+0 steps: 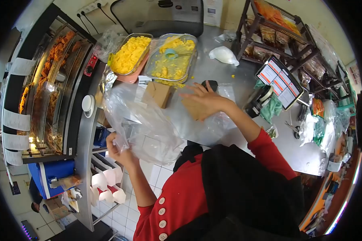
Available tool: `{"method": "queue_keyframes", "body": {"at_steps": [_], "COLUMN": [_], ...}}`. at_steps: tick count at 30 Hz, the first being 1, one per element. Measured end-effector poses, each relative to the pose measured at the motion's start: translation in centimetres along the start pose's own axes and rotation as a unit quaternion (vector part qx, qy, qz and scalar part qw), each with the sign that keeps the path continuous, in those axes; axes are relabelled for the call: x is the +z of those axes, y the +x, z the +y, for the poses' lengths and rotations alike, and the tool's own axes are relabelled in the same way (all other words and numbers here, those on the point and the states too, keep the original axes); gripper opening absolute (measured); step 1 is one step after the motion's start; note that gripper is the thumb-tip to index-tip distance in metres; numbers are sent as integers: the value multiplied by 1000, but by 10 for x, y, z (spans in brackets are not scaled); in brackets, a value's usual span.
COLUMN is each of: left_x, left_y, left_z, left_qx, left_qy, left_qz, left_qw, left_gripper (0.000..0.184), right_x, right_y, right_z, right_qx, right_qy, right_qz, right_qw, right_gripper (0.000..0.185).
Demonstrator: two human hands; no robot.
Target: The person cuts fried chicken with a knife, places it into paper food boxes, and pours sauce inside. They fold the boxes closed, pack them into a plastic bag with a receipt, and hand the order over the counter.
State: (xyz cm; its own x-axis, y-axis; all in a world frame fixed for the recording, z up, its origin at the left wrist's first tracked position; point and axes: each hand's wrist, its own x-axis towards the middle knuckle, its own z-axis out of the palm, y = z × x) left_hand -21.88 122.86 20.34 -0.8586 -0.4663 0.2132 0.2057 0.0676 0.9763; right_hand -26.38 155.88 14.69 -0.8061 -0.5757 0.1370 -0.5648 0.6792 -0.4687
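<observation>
Tabletop (295, 154): grey metal, smooth, glossy. Bag (149, 122): thin clear plastic, wrinkled, shiny. Carton (157, 93) and second brown piece (194, 109): paper or card, matt. Trays (147, 72): clear, glossy; glass or plastic unclear. Foil (110, 81): crinkled, bright metallic. Rack (248, 40): dark brown, rigid. Red sleeve (269, 150), green rag (272, 108): soft matt cloth. Floor (118, 217): smooth pale tiles.

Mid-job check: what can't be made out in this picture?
Head view, all four:
- Inside of the brown box: its own sides hide it.
- Whether the right hand presses the brown item beneath: the hand covers it.
- The left hand's exact grip on the clear bag: curled fingers and folds hide it.
- Fine text on the printed card: too small.
</observation>
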Motion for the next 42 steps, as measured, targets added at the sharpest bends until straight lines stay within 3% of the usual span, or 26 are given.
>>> {"method": "queue_keyframes", "body": {"at_steps": [1,3,6,8,10,12,14,16,18,19,21,22,23,24,25,26,28,31,33,35,36,38,40,42], "left_x": [2,6,15,28,43,64,81,78,72,71,66,58,51,45,42,42,58,65,55,50,47,44,39,32], "left_y": [2,3,-11,-23,-38,-48,-53,-53,-44,-40,-33,-32,-29,-25,-23,-23,-31,-40,-46,-55,-61,-70,-72,-69], "left_z": [-5,-26,-70,-85,-99,-105,-102,-118,-138,-137,-128,-120,-114,-108,-103,-98,-75,-87,-100,-103,-104,-110,-108,-115], "left_qx": [-67,-201,-273,-306,-315,-295,-266,-66,95,135,214,156,68,-21,-110,-130,-77,71,232,223,217,217,182,147], "left_qy": [-27,-80,-92,-75,-52,-45,-39,68,196,206,225,251,202,150,95,68,31,96,243,264,274,350,404,327], "left_qz": [10,30,-51,-109,-182,-248,-296,-299,-325,-280,-187,-181,-182,-181,-179,-189,-172,-174,-215,-255,-275,-312,-354,-344], "left_qw": [997,976,956,943,930,922,917,950,920,928,932,938,960,972,973,971,982,978,917,903,895,856,823,868], "left_gripper": [23,24,29,31,31,28,26,28,22,17,10,15,15,14,13,12,8,15,25,39,46,56,72,79], "right_x": [10,25,-23,-73,-130,-143,-120,-68,-19,4,44,47,48,38,33,38,52,35,-17,-20,8,64,109,115], "right_y": [9,20,24,10,3,4,21,30,24,20,8,9,6,4,1,0,-2,18,83,130,142,169,179,184], "right_z": [2,1,-10,-10,-34,-65,-91,-92,-81,-72,-48,-47,-48,-59,-66,-66,-62,-53,-71,-76,-65,-54,-45,-47], "right_qx": [13,26,122,61,-24,-85,-166,-185,-53,46,145,190,221,246,264,231,156,16,148,193,169,176,195,194], "right_qy": [-147,-173,14,99,281,479,561,632,725,734,582,495,334,162,-17,-70,-175,-59,3,85,135,-149,-224,-233], "right_qz": [-36,-147,-145,-39,1,48,136,163,95,65,65,67,3,-61,-124,-105,-71,-110,-281,-213,-56,20,33,49], "right_qw": [988,973,982,992,959,872,800,734,680,674,797,845,916,954,956,965,970,992,948,954,975,973,954,952], "right_gripper": [101,106,107,104,114,115,115,95,97,118,116,115,114,113,112,109,102,92,90,88,86,87,90,93]}}
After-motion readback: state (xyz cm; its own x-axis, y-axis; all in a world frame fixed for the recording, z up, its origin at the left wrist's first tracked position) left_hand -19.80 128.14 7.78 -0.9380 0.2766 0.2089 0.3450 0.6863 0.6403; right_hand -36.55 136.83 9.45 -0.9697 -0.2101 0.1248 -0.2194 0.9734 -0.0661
